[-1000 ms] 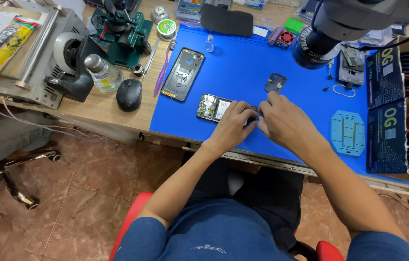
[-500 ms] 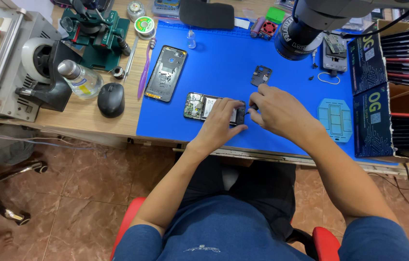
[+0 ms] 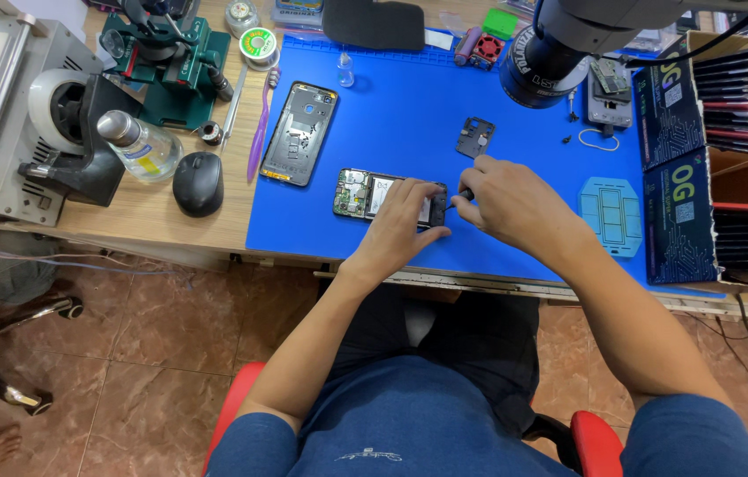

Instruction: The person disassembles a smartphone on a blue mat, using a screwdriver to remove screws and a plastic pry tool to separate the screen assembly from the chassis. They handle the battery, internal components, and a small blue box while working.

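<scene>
**Opened phone pinned flat for tool work**

The opened phone (image 3: 383,196) lies flat near the front edge of the blue mat (image 3: 409,106), circuit side up, so its insides face the person. The left hand (image 3: 405,225) rests over the phone's right end, fingers curled down on it, seemingly to keep it from sliding. The right hand (image 3: 506,199), just right of the phone, pinches a thin dark tool (image 3: 459,198) whose tip points at that same end. Behind the phone on the mat lie a separated phone frame (image 3: 300,132) and a small dark plate (image 3: 475,137), set apart from the work. A microscope head (image 3: 559,44) hangs above the mat's far side.
</scene>
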